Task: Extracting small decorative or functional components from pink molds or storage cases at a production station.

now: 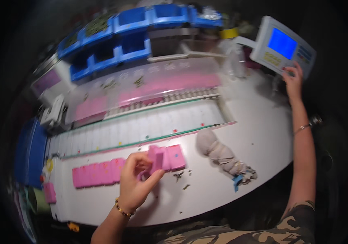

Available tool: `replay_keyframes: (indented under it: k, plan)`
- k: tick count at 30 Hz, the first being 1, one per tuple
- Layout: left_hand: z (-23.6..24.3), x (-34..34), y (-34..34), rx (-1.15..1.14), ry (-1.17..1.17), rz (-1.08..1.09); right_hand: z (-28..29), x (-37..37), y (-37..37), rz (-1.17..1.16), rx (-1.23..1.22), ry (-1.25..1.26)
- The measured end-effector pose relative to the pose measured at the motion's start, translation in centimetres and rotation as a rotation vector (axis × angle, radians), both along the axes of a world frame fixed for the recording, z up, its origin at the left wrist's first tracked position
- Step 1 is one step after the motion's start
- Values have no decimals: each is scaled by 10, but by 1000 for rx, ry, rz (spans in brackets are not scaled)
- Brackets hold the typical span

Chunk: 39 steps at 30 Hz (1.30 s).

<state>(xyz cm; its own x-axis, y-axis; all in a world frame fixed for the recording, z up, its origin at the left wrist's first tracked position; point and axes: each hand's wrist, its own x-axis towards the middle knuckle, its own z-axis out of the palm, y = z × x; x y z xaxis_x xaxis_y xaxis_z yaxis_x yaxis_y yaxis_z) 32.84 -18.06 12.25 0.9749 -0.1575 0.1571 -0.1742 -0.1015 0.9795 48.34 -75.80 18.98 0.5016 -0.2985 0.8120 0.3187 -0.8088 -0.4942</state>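
My left hand (138, 181), closed with thumb and fingers apart around it, grips a pink block (156, 156) above the white table. A row of pink blocks (100, 173) lies behind and to the left of it. Just right of the held block, more pink blocks (176, 157) lie on the table, one with a small blue dot. At the far right, my right hand (293, 82) reaches to the lower edge of a white control panel (263, 40) with a lit blue screen. Its fingers are bent and apart at the keys, with nothing seen in them.
A tied grey cloth bundle (219, 151) lies right of the blocks, near dark scraps (178, 175). Beyond is a long white tray (141, 126) with green edges, under a clear cover (182, 69). Blue bins (131, 24) stand at the back. One pink block (49, 192) sits far left.
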Motion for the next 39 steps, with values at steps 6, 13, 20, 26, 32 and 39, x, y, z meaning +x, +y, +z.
replay_keyframes:
  k: [6, 13, 20, 26, 32, 39]
  plan:
    - [-3, 21, 30, 334, -146, 28, -1, -23, 0, 91, 289, 176]
    - [-31, 94, 138, 776, -327, 539, -11, -69, 134, 354, 175, 327]
    - [-56, 126, 185, 924, -270, 725, -38, -131, 311, 728, -302, 638]
    - [-37, 119, 168, 1161, -339, 740, -66, -118, 357, 802, -532, 645]
    - [-11, 62, 77, 692, -426, 307, -78, -110, 359, 828, -480, 777]
    - [-13, 12, 6, -296, 407, -303, -59, -138, 360, 915, -184, 565]
